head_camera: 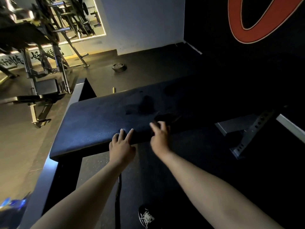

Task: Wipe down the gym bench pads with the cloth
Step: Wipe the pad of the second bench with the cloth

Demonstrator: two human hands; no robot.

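Bench pad [99, 116] runs flat across in front of me, dark vinyl, with darker blotches near the middle that may be damp. Light is poor.

My left hand [122, 146] rests on the near edge of the pad, fingers straight and spread, holding nothing. My right hand [160, 138] is at the same edge, further right. Its fingertips are bent toward a dark cloth [165, 118] bunched on the pad just beyond them. The hand is blurred, and I cannot tell whether it has hold of the cloth or only touches it.

Risks, as I judge them:
- Cloth and pad are nearly the same colour here, so I could easily grab short or catch only a corner, and the cloth would drag without wiping.
- The cloth lies close to the near edge, so a careless pull could sweep it onto the floor beside my shoe [146, 215].
- The far right of the pad is in deep shadow, so I could miss patches there.
- If the blotches are wet, my bracing left hand could slide.
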